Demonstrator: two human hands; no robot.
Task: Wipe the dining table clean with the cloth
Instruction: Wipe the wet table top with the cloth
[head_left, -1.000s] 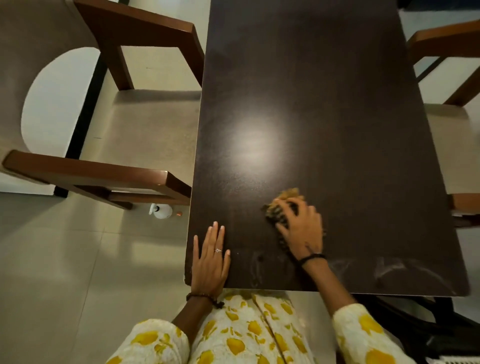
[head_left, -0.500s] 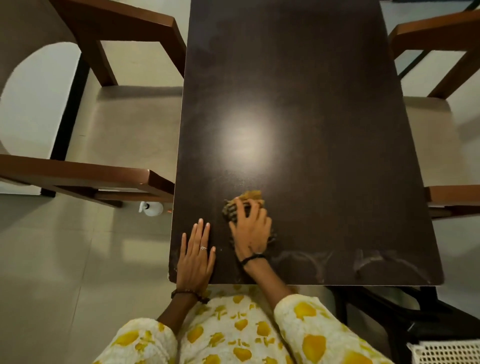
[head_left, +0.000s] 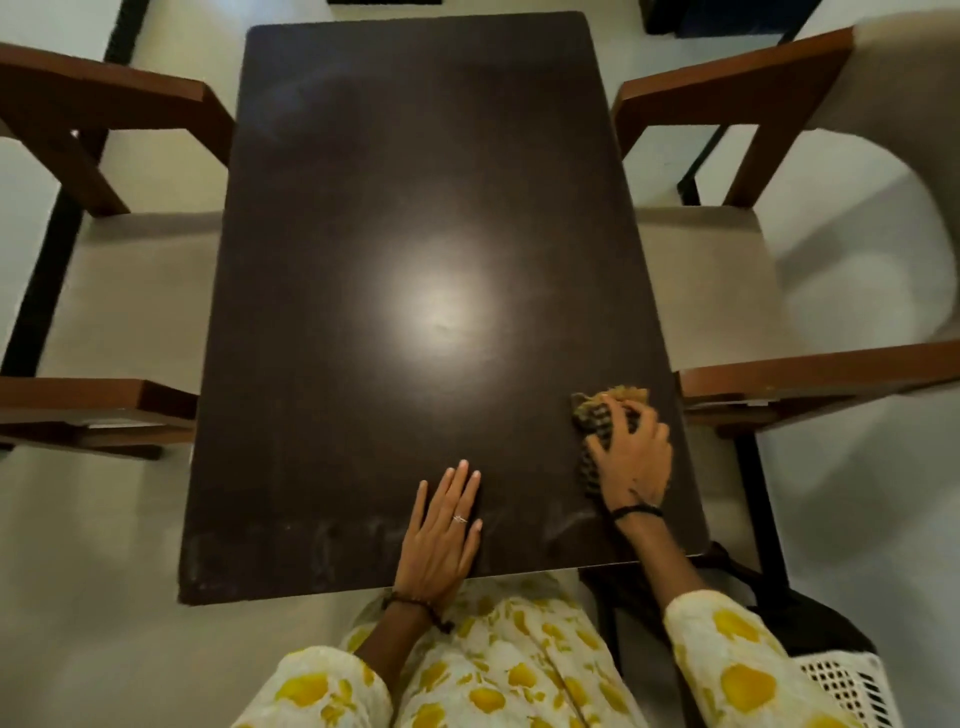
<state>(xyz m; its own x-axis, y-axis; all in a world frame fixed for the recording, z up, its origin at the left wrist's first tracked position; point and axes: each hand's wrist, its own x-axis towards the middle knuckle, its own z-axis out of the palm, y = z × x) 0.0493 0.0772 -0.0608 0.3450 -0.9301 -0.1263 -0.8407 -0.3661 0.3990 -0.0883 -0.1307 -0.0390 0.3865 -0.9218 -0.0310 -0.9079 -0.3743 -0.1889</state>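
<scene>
One cloth lies bunched under the right hand (near the table edge).

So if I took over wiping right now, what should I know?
Right hand presses the cloth on the dining table, near its right edge at the near end. Left hand rests flat and open on the near edge. Smeary streaks show along the near edge; the rest shows no clear wipe marks. Left to do: wipe toward the far end.
</scene>
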